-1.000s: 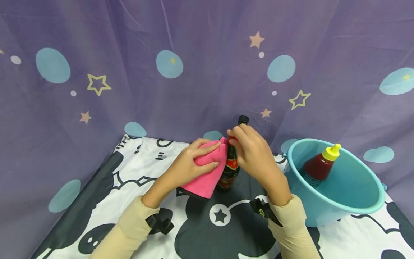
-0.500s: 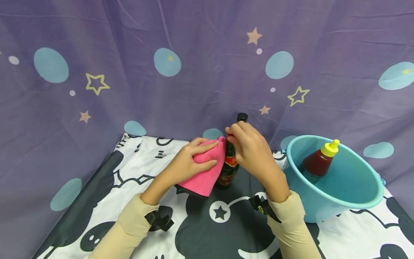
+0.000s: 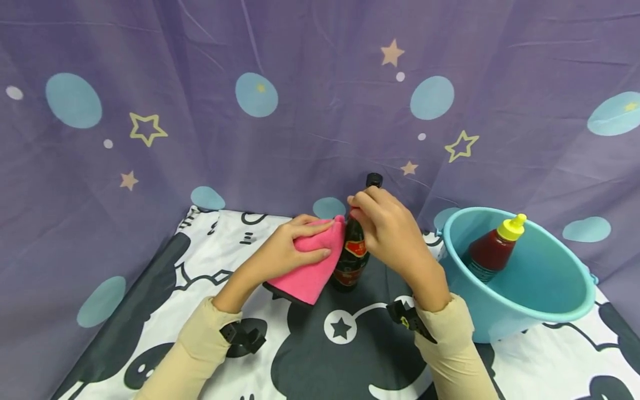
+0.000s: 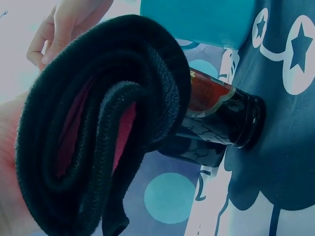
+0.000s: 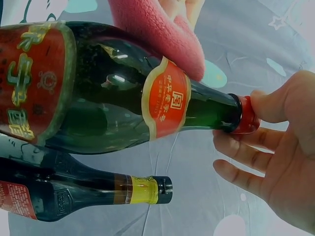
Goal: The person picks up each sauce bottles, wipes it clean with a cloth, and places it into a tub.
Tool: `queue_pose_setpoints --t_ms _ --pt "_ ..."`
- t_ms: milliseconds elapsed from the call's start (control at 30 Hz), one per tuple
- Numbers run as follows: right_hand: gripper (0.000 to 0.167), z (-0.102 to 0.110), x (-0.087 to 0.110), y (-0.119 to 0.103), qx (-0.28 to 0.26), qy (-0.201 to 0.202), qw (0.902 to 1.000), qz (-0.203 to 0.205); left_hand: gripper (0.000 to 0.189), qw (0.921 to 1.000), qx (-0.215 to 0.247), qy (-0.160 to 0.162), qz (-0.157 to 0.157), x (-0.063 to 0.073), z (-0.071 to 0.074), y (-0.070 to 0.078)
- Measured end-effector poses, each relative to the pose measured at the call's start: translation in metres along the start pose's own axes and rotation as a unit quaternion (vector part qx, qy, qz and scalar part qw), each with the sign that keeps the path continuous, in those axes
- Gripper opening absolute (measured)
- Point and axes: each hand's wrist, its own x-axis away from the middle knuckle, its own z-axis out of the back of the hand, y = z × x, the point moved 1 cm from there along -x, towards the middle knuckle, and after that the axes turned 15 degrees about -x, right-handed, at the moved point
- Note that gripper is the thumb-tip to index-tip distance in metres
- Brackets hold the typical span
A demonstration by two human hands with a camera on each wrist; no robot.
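My left hand (image 3: 280, 250) grips a folded pink cloth (image 3: 315, 266) with dark edging. The cloth is beside the left flank of a green glass bottle (image 3: 356, 250) with red labels; whether they touch I cannot tell. At the bottle's top, my right hand (image 3: 395, 239) pinches its red cap (image 5: 247, 115) between thumb and fingers. This bottle stands upright on the patterned sheet, its base (image 4: 253, 123) showing in the left wrist view. The rolled dark end of the cloth (image 4: 93, 128) fills much of that view.
Close behind the green bottle is a second dark bottle with a black cap (image 3: 374, 179) and a yellow neck band (image 5: 143, 190). To the right stands a light blue bucket (image 3: 520, 319), holding a red sauce bottle (image 3: 492, 253) with a yellow top. A purple curtain (image 3: 310, 150) hangs behind.
My left hand and the pink cloth have shifted slightly left, showing more of the green bottle's label. My right hand keeps its hold on the cap.
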Motion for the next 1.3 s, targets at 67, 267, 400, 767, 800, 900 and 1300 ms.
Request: queue_pose_setpoints --t_ms 67,267,400,767,800,900,1300 --pt "0.01 0.0005 -0.0002 0.0001 0.001 -0.002 1.0 -0.001 0.054 1.0 -0.001 -0.003 0.001 0.0005 0.001 0.0001" --pt "0.01 0.0015 0.0001 0.0006 -0.001 -0.006 1.0 -0.002 0.054 1.0 0.001 -0.007 0.005 0.0014 0.0006 -0.0009" --pt "0.01 0.0011 0.0025 0.0018 -0.007 -0.008 0.9999 -0.009 0.054 0.9998 0.003 -0.014 0.011 0.0018 -0.0021 -0.0031" --pt "0.01 0.0009 0.0021 0.0024 -0.026 -0.004 0.9996 -0.008 0.054 0.9992 0.023 -0.023 0.024 0.0016 -0.0008 -0.0037" --pt "0.01 0.0006 0.0018 0.0024 -0.027 -0.004 0.9996 -0.009 0.054 0.999 0.028 -0.024 0.026 0.0018 -0.0007 -0.0037" --pt "0.011 0.0009 0.0009 0.0016 -0.032 -0.007 0.9994 -0.013 0.055 0.9987 0.034 -0.024 0.028 0.0018 -0.0013 -0.0041" --pt "0.012 -0.0004 0.001 0.001 -0.038 -0.003 0.9992 -0.013 0.054 0.9987 0.039 -0.02 0.027 0.0018 -0.0037 -0.0073"
